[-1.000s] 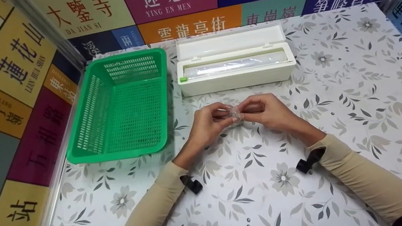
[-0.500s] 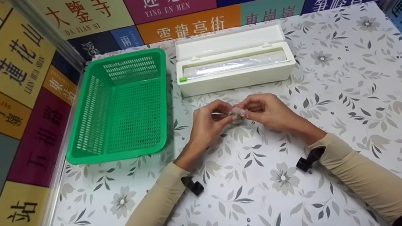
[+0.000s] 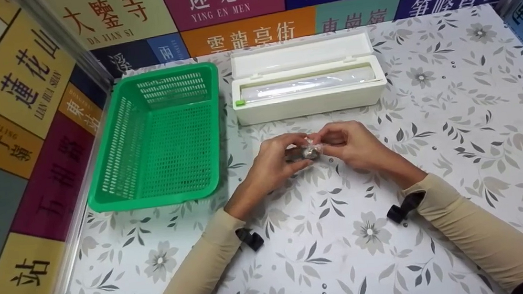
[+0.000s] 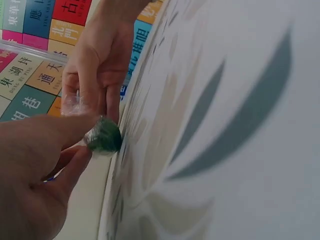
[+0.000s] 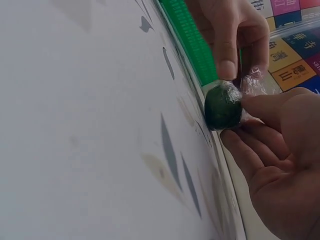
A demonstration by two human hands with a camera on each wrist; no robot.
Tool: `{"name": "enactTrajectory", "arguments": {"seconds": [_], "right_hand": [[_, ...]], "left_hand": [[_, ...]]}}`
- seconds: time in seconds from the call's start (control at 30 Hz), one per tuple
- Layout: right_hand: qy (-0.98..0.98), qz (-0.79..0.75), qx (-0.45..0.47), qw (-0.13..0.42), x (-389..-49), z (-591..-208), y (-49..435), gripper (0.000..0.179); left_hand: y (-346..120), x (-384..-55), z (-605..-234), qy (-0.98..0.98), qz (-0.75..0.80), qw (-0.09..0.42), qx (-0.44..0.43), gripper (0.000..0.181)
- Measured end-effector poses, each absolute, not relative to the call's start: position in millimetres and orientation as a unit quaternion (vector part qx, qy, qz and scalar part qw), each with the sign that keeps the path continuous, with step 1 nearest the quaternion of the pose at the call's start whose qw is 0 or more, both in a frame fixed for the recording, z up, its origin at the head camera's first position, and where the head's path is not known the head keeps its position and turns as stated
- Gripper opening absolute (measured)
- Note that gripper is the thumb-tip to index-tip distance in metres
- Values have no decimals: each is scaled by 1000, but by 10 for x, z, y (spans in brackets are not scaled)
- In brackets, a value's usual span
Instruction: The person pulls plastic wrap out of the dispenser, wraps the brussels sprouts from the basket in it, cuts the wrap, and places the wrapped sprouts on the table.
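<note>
A small, rounded dark green thing [image 5: 223,106] in clear cling film sits low against the tabletop between both hands; its kind cannot be told. My left hand [image 3: 275,162] holds it from the left, thumb on the near side and fingers on the far side. From the right, my right hand [image 3: 350,145] pinches the gathered cling film [image 5: 255,80] at its top. In the left wrist view the green thing shows just beyond the left fingertips [image 4: 92,122], with the right hand behind it. The fingers partly hide the thing in the head view.
A green plastic basket [image 3: 216,122] stands at the left. Behind the hands is a white cling film box [image 3: 310,108], its lid [image 3: 300,54] raised, with a roll of film [image 3: 308,84] inside. Printed panels [image 3: 241,36] border the flower-patterned table [image 3: 444,254].
My left thumb has shifted from the film's gathered top down to the near side, and the left fingers have spread wider. More of the wrapped thing shows. The right hand has barely moved.
</note>
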State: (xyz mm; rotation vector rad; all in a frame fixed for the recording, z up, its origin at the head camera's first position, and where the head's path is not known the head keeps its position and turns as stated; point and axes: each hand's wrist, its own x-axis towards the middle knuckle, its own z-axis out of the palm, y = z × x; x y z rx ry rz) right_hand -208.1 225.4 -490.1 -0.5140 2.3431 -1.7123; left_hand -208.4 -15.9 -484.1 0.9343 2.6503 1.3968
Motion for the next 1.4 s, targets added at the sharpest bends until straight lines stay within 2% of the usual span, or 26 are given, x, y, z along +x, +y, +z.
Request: {"name": "enactTrajectory", "arguments": {"seconds": [0.07,0.27,0.53,0.67,0.8,1.07,1.23,1.4], "right_hand": [[797,-574,-174,79,-2079,-4905,2259,10],[828,-527,-191,-3,-2079,-4880,2240,16],[828,-521,-206,24,-2088,-4836,2253,22],[821,-526,-219,32,-2097,-4830,2266,26],[826,-512,-234,15,-2104,-4841,2278,20],[839,-460,-287,-32,-2096,-4845,2253,20],[841,-475,-259,-28,-2109,-4838,2243,16],[834,-504,-225,-7,-2110,-4842,2252,24]], "left_hand": [[-162,-2095,-4843,843,438,8,313,29],[-166,-2109,-4869,864,408,-20,294,26],[-136,-2089,-4897,839,480,-5,256,34],[-130,-2066,-4885,838,491,7,238,33],[-123,-2061,-4875,846,475,17,243,30],[-131,-2110,-4903,851,464,-21,246,31],[-141,-2123,-4903,855,442,-18,269,34],[-147,-2111,-4900,860,436,-10,267,38]]}}
